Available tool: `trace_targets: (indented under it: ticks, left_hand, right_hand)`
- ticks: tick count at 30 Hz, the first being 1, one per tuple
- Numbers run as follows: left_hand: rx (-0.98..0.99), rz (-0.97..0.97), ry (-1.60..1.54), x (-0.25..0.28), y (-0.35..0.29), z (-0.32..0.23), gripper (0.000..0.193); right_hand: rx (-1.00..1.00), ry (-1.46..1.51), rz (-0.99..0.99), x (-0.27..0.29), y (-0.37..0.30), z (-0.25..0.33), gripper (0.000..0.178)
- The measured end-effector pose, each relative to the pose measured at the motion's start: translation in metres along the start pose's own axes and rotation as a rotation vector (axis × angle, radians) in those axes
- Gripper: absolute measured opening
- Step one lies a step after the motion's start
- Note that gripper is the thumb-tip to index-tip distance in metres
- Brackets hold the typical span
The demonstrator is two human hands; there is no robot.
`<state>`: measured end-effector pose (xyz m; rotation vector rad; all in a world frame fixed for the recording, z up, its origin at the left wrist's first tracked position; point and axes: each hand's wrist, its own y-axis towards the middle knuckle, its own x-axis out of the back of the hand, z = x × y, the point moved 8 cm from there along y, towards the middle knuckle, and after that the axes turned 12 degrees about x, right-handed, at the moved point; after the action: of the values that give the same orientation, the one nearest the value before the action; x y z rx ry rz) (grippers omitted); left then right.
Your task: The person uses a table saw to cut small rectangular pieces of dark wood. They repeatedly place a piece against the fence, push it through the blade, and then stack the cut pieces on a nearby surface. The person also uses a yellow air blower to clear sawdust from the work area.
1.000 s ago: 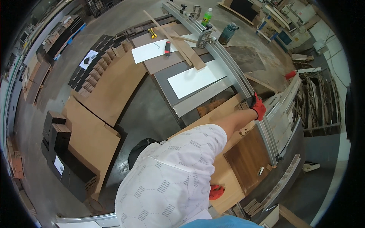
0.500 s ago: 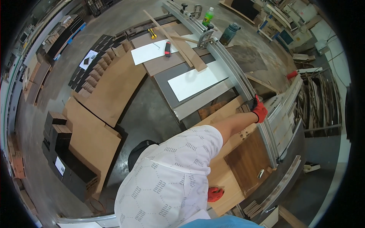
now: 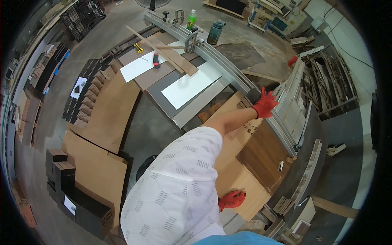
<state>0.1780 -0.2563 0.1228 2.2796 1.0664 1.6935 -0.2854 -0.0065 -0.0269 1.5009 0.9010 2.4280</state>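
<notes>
When handling the metal rail along the far right edge of the brown panel, probably stiff, heavy and slick, grip both sides, with the left hand splayed free beyond the panel, the right hand half-curled before it, no telling whether grasping anything.

Room above brown panel; metal rail bars one edge
</notes>
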Motion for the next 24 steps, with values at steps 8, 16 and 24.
trace_targets:
  ticks: [8,16,24]
  left_hand:
    - [-0.381,0.451,-0.458,0.007,-0.292,-0.107,0.063]
    - [-0.498,0.42,-0.341,0.01,-0.367,-0.099,0.053]
    - [-0.478,0.393,-0.516,0.028,-0.342,-0.109,0.044]
  right_hand:
    - [0.013,-0.002,-0.049,0.015,-0.002,0.002,0.019]
    - [0.035,0.021,-0.083,0.009,-0.008,0.0,0.02]
    - [0.077,0.056,-0.21,0.015,0.0,0.008,0.024]
